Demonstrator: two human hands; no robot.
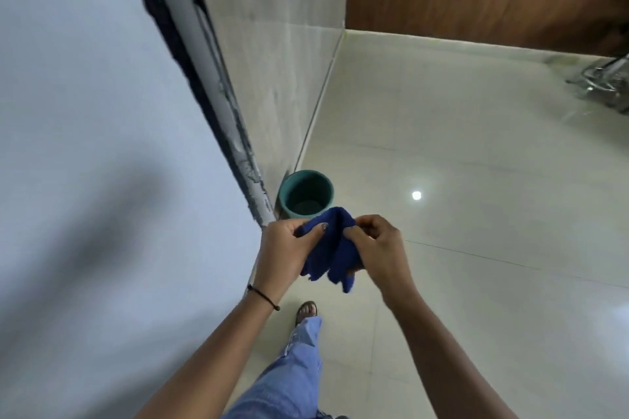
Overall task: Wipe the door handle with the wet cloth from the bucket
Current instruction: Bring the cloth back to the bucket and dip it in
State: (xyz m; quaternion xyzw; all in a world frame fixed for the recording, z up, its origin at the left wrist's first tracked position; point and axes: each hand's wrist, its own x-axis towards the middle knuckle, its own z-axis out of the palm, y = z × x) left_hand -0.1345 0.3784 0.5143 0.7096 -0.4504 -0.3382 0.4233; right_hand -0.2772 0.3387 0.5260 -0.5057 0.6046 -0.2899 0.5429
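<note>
A dark blue cloth hangs bunched between both my hands, above the floor. My left hand grips its left side with the thumb on top. My right hand pinches its right side. Just beyond the cloth, a green bucket stands on the floor in the corner by the door frame; I cannot tell what is at its dark bottom. No door handle is in view.
A pale door or panel fills the left side, edged by a metal frame. A tiled wall runs behind the bucket. Glossy floor tiles spread to the right. Chrome chair legs show far right. My foot is below the cloth.
</note>
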